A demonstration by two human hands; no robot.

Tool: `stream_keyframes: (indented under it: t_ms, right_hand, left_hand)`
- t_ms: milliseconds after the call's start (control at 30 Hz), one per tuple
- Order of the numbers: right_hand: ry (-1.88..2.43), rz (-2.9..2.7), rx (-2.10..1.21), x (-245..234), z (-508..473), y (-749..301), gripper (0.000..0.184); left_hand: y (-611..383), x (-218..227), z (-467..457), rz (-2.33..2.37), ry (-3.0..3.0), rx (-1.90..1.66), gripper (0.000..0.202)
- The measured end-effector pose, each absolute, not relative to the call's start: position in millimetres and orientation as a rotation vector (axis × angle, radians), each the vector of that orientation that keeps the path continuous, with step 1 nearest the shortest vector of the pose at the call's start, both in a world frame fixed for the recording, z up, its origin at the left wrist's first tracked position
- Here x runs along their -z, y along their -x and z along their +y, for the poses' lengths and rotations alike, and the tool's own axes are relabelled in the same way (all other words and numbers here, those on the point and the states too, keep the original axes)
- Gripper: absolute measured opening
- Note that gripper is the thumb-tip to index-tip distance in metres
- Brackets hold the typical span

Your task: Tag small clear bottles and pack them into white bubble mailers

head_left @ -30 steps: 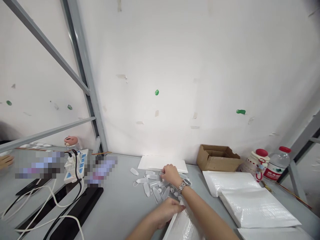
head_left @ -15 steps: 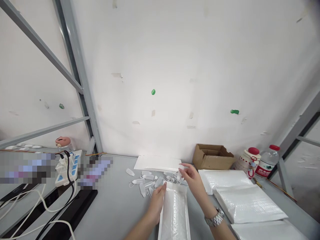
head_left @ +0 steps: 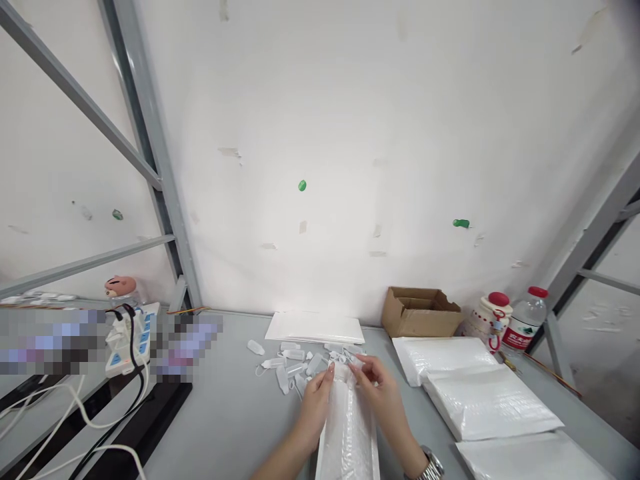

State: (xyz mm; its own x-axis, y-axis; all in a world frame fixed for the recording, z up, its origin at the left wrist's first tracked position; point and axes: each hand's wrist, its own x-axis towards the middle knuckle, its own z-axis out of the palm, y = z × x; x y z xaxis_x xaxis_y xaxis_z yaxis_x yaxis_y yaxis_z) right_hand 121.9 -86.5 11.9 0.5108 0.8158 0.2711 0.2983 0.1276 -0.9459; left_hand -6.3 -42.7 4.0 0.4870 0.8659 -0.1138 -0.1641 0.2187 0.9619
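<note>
A white bubble mailer point(head_left: 347, 427) stretches toward me, its mouth at the far end. My left hand point(head_left: 315, 403) is closed on its left edge near the mouth, thumb on top. At the mouth's right side, my right hand point(head_left: 377, 387) pinches a small whitish translucent plastic piece, partly hidden by the fingers. How far the piece is inside the mailer I cannot tell. Just beyond both hands lies a loose heap of similar translucent plastic pieces point(head_left: 295, 355), some with thin loops. A metal watch point(head_left: 431, 465) is on my right wrist.
Behind the heap lie flat white sheets point(head_left: 315, 327). To the right are stacked white bubble mailers point(head_left: 493, 403), an open cardboard box point(head_left: 423, 323), a red-lidded jar point(head_left: 490, 317) and a water bottle point(head_left: 526, 320). A power strip point(head_left: 133, 340) with cables and a black bar point(head_left: 145, 427) occupy the left.
My right hand has come down and toward me from above the heap to the mailer's mouth, with the small plastic piece. My left hand keeps hold of the mailer.
</note>
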Motion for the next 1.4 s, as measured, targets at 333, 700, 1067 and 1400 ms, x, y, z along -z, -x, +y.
stream_keyframes:
  t_ms: [333, 700, 1067, 1400]
  right_hand:
    - [1.568, -1.121, -0.839, -9.8, -74.5, -124.0, 0.027]
    - [1.613, -1.108, -0.598, -10.5, -85.6, -106.3, 0.024]
    - [1.677, -1.471, -0.651, -16.1, -87.3, -100.6, 0.037]
    - [1.63, -1.166, -0.334, -14.3, -100.3, -106.2, 0.045]
  left_hand:
    - [5.9, -4.0, -42.5, 0.816, -1.226, -0.879, 0.047]
    - [7.2, -3.6, -40.3, 0.787, -1.143, -0.878, 0.043]
    - [4.5, -1.9, -44.5, 0.791, -1.061, -0.982, 0.039]
    - [12.6, -10.7, -36.7, 0.833, -0.922, -1.036, 0.043]
